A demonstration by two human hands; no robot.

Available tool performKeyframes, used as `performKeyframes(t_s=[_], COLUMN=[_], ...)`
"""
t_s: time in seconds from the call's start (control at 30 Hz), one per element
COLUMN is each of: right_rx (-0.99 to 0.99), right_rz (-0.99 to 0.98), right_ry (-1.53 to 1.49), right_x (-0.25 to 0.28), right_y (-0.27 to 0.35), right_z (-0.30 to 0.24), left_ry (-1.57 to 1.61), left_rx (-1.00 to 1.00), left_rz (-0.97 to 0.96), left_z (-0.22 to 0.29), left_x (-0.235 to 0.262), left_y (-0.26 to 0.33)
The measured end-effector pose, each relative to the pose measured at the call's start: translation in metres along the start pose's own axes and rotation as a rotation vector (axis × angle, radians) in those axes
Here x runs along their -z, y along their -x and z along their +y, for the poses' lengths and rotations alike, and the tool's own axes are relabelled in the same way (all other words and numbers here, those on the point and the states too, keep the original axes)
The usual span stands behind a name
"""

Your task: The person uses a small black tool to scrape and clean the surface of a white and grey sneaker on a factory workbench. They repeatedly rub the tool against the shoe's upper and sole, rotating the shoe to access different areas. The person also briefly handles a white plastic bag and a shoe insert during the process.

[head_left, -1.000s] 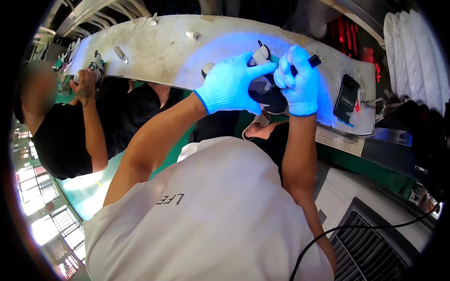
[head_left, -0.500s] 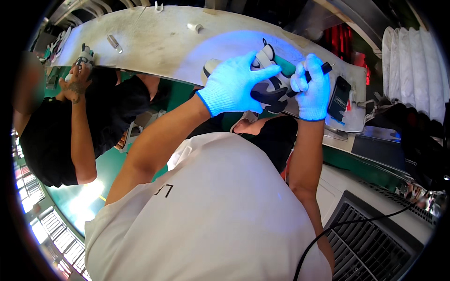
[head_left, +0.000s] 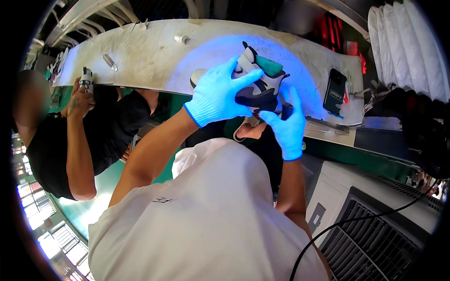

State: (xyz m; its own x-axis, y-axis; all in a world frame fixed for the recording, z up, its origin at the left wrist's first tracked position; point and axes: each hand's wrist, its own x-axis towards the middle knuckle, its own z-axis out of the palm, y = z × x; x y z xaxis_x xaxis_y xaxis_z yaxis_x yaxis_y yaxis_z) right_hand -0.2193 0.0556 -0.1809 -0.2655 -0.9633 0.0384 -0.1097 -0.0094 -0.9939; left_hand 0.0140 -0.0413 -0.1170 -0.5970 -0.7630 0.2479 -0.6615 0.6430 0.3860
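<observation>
My gloved left hand [head_left: 220, 91] grips a white, grey and black sneaker [head_left: 265, 93] under the blue light, thumb spread across its upper. A green insert [head_left: 269, 66] sticks out of the shoe's opening. My gloved right hand [head_left: 287, 126] is just to the right of the sneaker, below its edge. A black pen-like tool [head_left: 287, 111] sits in that hand, seen nearly end-on, its tip hidden. Beside my left hand, a pale rounded shoe part [head_left: 197, 76] lies partly covered on the bench.
The long worktable [head_left: 150, 51] bears a black phone [head_left: 335, 91] at the right, a metal tool [head_left: 109, 62] and a small white cylinder [head_left: 182, 39]. At the left, a co-worker's hand [head_left: 80, 100] holds another shoe [head_left: 86, 80]. A white ribbed duct [head_left: 405, 51] hangs at the right.
My right hand has come down and left, and the tool has turned from pointing up right to nearly end-on. The sneaker has turned in my left hand, showing more of its side.
</observation>
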Motion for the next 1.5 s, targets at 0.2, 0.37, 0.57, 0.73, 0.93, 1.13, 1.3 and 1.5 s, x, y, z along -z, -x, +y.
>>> performKeyframes(t_s=[0.2, 0.37, 0.57, 0.73, 0.93, 1.13, 1.3, 1.5], right_rx=[-0.132, -0.309, -0.367, -0.373, -0.382, -0.382, -0.510, -0.336], right_rz=[-0.062, -0.016, -0.056, -0.226, -0.213, -0.139, 0.232, 0.351], right_ry=[-0.093, -0.420, -0.398, -0.562, -0.524, -0.390, -0.681, -0.989], right_x=[-0.023, -0.029, -0.022, -0.001, -0.003, 0.001, 0.042, 0.026], right_y=[-0.009, -0.011, -0.020, -0.006, -0.009, -0.007, -0.018, -0.075], right_z=[-0.006, -0.008, -0.012, 0.007, 0.017, 0.013, 0.022, -0.015], left_ry=[-0.042, -0.059, -0.108, -0.141, -0.148, -0.101, -0.113, -0.107], left_rx=[-0.066, -0.040, -0.021, -0.092, -0.114, -0.061, -0.081, -0.103], left_rz=[0.143, 0.158, 0.157, 0.190, 0.214, 0.159, 0.104, 0.114], left_z=[0.003, 0.004, 0.008, 0.006, 0.007, 0.008, 0.003, 0.001], left_x=[-0.011, -0.022, -0.026, -0.026, -0.026, -0.026, -0.016, -0.015], left_y=[0.009, 0.018, 0.015, 0.021, 0.023, 0.020, 0.017, 0.016])
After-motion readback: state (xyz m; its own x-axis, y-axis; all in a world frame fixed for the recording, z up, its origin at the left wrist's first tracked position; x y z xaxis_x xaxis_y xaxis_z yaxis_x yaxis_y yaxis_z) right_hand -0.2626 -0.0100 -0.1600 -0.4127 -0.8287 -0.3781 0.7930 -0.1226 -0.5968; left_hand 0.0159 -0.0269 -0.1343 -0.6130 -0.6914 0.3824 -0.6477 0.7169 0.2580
